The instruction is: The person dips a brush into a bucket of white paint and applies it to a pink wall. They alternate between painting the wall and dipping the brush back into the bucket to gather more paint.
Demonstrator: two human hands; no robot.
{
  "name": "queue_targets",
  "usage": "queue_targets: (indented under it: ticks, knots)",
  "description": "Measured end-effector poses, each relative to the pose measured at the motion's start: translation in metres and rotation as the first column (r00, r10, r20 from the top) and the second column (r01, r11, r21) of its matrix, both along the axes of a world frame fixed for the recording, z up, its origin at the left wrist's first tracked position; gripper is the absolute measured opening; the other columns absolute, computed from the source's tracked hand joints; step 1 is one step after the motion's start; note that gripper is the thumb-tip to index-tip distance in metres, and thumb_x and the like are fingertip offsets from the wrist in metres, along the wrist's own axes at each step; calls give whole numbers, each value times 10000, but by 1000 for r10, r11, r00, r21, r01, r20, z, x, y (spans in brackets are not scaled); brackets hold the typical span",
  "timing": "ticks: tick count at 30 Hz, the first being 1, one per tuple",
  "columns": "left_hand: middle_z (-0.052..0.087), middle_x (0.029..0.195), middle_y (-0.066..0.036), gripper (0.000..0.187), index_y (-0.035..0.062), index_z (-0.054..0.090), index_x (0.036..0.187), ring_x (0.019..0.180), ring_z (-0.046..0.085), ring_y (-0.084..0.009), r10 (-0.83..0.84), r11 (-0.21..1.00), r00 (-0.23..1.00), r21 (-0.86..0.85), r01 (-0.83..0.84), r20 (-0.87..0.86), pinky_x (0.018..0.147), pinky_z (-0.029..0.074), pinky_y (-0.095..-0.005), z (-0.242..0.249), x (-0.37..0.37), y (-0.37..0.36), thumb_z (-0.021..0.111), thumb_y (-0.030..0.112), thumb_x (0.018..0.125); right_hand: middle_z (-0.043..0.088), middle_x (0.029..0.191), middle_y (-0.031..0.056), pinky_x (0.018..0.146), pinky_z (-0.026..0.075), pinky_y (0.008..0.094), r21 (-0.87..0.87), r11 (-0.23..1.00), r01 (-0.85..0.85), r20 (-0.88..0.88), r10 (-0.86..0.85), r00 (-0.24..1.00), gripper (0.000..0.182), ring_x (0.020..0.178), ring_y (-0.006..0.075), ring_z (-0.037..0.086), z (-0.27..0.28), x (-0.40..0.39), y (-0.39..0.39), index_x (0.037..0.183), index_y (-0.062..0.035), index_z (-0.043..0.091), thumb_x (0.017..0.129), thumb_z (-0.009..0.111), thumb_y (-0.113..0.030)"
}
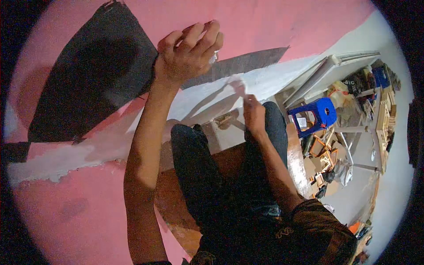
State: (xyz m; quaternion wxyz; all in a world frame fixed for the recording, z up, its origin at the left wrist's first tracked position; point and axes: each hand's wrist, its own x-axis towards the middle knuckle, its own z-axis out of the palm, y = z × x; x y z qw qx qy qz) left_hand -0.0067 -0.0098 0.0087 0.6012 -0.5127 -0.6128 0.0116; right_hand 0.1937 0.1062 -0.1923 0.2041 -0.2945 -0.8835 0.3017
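Note:
My left hand [187, 53] is raised against the painted wall with its fingers curled, and a bit of white material [213, 57] shows beside its fingers. The wall is pink [265, 26] with a large black shape [101, 66] left of that hand and a dark grey strip [251, 61] to its right. Lower down, my right hand [254, 115] is closed round the handle of a tool with a pale, blurred head [237, 85], which is near the white band [265, 78] of the wall. Whether the head touches the wall I cannot tell.
Under my legs is a brown wooden surface [181, 198]. To the right stand a blue plastic stool [326, 112] and a white panel [327, 75]. Wooden frames [326, 161], bags and other clutter lie on the floor beyond.

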Motion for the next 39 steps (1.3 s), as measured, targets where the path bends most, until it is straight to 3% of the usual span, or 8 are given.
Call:
queue_targets:
  ticks: [6,13,15,21,25,32,35,39]
  knots:
    - [517,1195,103,338,259,575,1047,1087,430,-117,16,1000,1000,-10,-16,-8,905,281,-368,-2,-2,0,575,364,726,594,770,226,563,462,453,-56,946,319,-69,-322,944,170,702,404,595,8,9,7,906,-6,560,896,494,-162]
    - [515,1200,88,329,262,574,1048,1093,427,-136,18,1000,999,-6,-18,27,913,291,-372,-1,1,0,574,377,740,561,701,252,560,435,486,-64,998,-29,-273,11,962,153,668,450,553,10,-32,-96,900,-7,534,898,492,-155]
    - [516,1185,92,315,255,575,1015,1087,428,-126,-18,1000,999,15,17,48,902,293,-367,-1,2,1,568,376,725,556,691,241,564,433,485,-219,966,-134,-216,86,973,113,652,450,544,20,-32,-127,903,-4,524,875,511,-113]
    - [522,1145,109,287,244,579,937,1076,433,-103,-70,997,995,46,67,72,881,293,-358,-2,-1,3,560,364,677,565,779,220,585,441,471,-181,943,-278,-185,245,952,82,689,440,552,28,-24,-117,887,-2,531,837,532,-66]
    - [495,1168,111,296,253,560,926,1081,430,-106,-33,999,999,21,33,35,885,288,-359,1,-1,1,576,368,654,562,726,220,584,452,453,43,989,-144,-10,145,989,91,688,413,573,6,-9,-30,844,-8,560,834,513,-86]
    - [515,1203,107,336,277,581,1023,1081,437,-131,10,1000,1000,4,-11,20,903,299,-362,1,1,1,574,356,697,561,693,239,515,409,458,45,924,379,-140,-370,919,264,598,411,562,14,22,37,814,-3,567,926,449,-211]
    - [517,1196,107,336,277,581,1017,1086,436,-129,-31,1000,996,-4,31,83,906,300,-362,-1,0,1,578,353,691,569,692,226,505,423,437,159,955,252,-143,-230,963,236,601,381,578,-13,15,27,824,-10,558,921,451,-197]
    - [512,1188,102,309,253,568,931,1100,435,-106,-55,997,996,57,51,64,899,285,-371,-4,-1,3,584,377,648,563,774,205,553,422,472,-12,988,155,-46,-155,987,147,666,410,563,-46,-27,-59,976,-14,480,893,462,-134]
